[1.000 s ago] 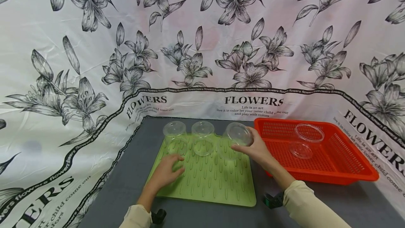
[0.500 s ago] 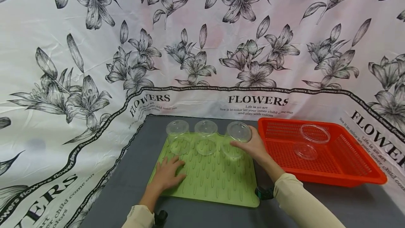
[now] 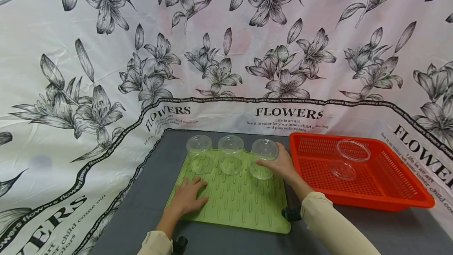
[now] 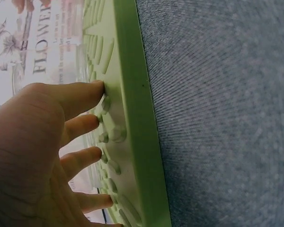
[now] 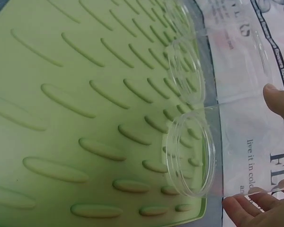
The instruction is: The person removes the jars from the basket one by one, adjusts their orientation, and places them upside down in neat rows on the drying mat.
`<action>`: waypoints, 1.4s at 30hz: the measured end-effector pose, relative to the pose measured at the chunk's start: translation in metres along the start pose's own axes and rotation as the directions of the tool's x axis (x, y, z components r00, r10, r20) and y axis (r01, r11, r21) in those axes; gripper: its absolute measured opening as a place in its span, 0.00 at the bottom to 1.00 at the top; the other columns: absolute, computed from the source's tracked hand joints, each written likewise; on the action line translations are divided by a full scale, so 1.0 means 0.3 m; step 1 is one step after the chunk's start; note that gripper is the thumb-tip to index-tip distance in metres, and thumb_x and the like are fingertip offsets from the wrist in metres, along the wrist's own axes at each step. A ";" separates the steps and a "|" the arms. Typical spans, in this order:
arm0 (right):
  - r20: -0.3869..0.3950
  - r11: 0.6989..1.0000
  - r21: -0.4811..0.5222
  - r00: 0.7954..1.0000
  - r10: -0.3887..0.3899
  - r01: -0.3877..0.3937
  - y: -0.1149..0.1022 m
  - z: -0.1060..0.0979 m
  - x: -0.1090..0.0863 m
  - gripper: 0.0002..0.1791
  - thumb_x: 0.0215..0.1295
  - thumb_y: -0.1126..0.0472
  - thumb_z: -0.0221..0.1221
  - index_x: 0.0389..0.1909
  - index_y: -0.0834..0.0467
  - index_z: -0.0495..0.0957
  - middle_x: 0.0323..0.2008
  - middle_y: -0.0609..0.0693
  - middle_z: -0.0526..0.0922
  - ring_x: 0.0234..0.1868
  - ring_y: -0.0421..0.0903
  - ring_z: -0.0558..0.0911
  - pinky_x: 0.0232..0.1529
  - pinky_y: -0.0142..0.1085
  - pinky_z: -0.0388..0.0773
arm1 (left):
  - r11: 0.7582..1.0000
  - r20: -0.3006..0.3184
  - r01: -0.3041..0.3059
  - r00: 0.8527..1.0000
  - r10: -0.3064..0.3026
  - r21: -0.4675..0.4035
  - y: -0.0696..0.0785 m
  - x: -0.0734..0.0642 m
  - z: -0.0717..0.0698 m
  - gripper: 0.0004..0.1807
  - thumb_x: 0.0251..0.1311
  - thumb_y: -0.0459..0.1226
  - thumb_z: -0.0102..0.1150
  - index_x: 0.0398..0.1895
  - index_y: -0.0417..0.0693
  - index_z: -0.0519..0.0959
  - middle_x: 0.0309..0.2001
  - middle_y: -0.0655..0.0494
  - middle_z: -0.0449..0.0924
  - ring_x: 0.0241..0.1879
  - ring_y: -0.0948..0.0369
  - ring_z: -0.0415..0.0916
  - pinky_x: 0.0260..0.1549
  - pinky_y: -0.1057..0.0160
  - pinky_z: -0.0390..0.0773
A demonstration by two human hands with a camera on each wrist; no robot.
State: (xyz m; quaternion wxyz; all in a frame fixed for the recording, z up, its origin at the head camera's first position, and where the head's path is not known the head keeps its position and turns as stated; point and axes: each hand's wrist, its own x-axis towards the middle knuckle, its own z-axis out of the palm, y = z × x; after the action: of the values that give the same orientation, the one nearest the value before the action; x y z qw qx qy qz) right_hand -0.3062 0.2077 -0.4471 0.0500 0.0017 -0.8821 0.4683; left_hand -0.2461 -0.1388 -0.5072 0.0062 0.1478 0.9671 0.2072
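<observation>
The background is filled by a white cloth (image 3: 226, 11), printed with grey flowers and the word FLOWERS. Before it a grey table (image 3: 134, 207) is seen, bordered along its far and left sides by the cloth. On the table, to the right, a red basket (image 3: 385, 202) with perforated walls is placed. Just beside it, to the left, a green mat (image 3: 240, 207) is laid flat, its upper face covered with raised ridges.

Cream sleeves are worn on both arms: the right sleeve (image 3: 332, 223) is stretched in from the lower right, the left sleeve (image 3: 155, 243) is cut off by the lower edge. The left hand (image 3: 187, 196) is rested on the left part of the mat, its fingers spread and the fingertips set among the ridges; nothing is held by it. By the right hand (image 3: 282, 164) the right cup (image 3: 261, 166) is gripped from its right side, between the thumb and the fingers.

The right cup is stood upright at the far right of the mat. In a row with it, a middle cup (image 3: 231, 158) and a left cup (image 3: 200, 158) are stood, all clear and set apart. A fourth cup (image 3: 348, 160) is contained in the basket. At each wrist a small dark piece (image 3: 291, 214) is seen.
</observation>
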 end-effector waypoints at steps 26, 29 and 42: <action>0.036 0.998 -0.063 0.999 0.027 -0.024 -0.016 0.000 0.007 0.66 0.56 0.41 0.71 0.80 0.68 0.41 0.77 0.72 0.52 0.76 0.70 0.58 0.73 0.65 0.62 | 1.000 -0.013 -0.020 1.000 0.020 -0.012 -0.012 -0.003 0.016 0.30 0.64 0.50 0.63 0.68 0.53 0.75 0.75 0.42 0.66 0.74 0.24 0.50 0.62 0.15 0.50; 0.032 0.997 -0.068 0.999 0.027 -0.025 -0.021 -0.003 0.005 0.66 0.56 0.40 0.71 0.80 0.67 0.41 0.77 0.72 0.52 0.76 0.70 0.58 0.73 0.65 0.62 | 0.999 -0.029 -0.033 0.999 0.033 -0.010 -0.014 -0.004 0.018 0.29 0.64 0.49 0.63 0.68 0.52 0.75 0.74 0.41 0.66 0.73 0.23 0.51 0.61 0.15 0.50; -0.137 0.992 0.106 0.989 -0.048 0.063 -0.037 -0.087 0.005 0.48 0.71 0.41 0.60 0.81 0.58 0.49 0.75 0.66 0.60 0.72 0.65 0.67 0.68 0.61 0.71 | 1.000 -0.005 -0.011 1.000 0.011 0.002 -0.005 -0.012 0.012 0.30 0.64 0.50 0.64 0.69 0.53 0.75 0.75 0.44 0.65 0.74 0.24 0.51 0.63 0.16 0.52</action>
State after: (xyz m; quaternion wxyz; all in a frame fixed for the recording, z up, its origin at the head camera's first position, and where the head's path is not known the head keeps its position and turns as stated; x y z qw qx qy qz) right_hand -0.3047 0.2231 -0.4233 0.1220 -0.0024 -0.8494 0.5135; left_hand -0.2428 -0.1396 -0.5113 0.0024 0.1526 0.9664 0.2068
